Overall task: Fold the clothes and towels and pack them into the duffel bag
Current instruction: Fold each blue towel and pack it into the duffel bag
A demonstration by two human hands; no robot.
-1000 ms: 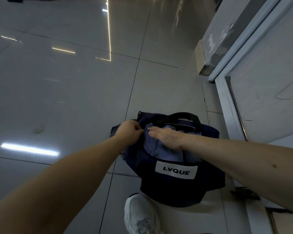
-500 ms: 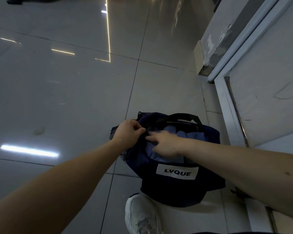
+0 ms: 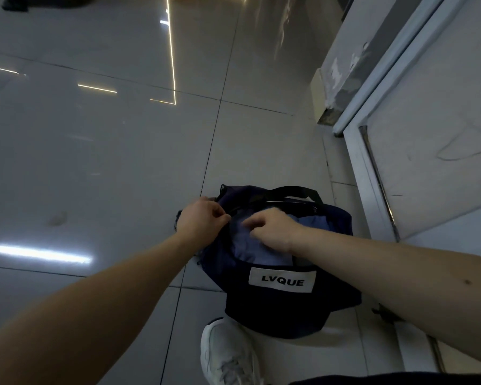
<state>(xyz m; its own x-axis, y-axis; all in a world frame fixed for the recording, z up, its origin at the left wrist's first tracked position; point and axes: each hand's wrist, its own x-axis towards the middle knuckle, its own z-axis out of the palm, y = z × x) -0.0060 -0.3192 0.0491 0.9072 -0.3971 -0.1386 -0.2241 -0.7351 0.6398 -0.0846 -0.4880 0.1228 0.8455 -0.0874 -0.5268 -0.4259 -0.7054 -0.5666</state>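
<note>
Dark blue and floppy, the duffel bag sits on the tile floor by a white shoe. Its top is open and soft blue cloth lies inside. The left hand pinches the bag's rim at 1 end. The right hand curls its fingers into the cloth. I think the cloth is light and squashy, so push it down flat. The bag sags, so hold its rim.
</note>
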